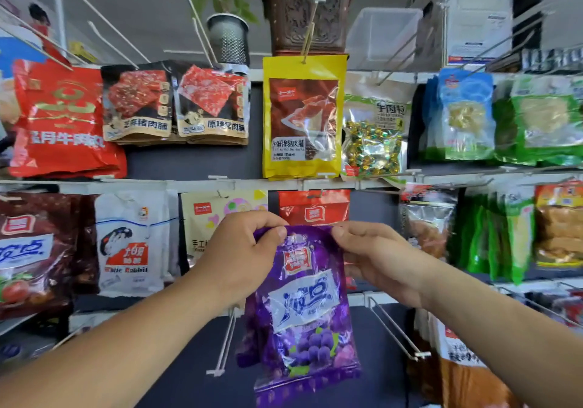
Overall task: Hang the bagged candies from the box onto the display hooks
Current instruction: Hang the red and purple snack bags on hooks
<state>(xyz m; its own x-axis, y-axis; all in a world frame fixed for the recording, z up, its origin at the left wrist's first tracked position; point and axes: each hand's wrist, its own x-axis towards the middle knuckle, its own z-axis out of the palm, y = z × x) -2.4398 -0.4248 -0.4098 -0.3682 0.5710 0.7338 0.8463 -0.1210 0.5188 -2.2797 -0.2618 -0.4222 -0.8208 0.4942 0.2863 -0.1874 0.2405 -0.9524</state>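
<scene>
Holding a purple bag of grape candy (303, 306) by its top edge, a person faces a display rack (189, 161) of hanging snacks. The left hand (243, 249) pinches the bag's top left corner between thumb and curled fingers. The right hand (375, 256) pinches the top right corner the same way. The bag hangs upright between them, in front of the middle of the rack's second row. Its top edge sits just below a red bag (314, 207) hanging on that row. The fingers hide the purple bag's hang hole, so it cannot be told whether it touches a hook.

Below the left hand, a bare white wire hook (226, 341) sticks out from the rack's lower rail, just beside the purple bag. A second bare hook (394, 328) juts out beneath the right wrist.

On the second row, left of the hands, hang a cream bag (208, 218), a White Rabbit candy bag (132, 243) and, at the rack's left edge, a dark brown bag (34, 249). On the top row, a yellow jerky pouch (303, 117) hangs directly above the red bag. A clear bag of gold and green wrapped candies (373, 142) hangs just to its right. Green bags (542, 123) fill the rack's right edge.
</scene>
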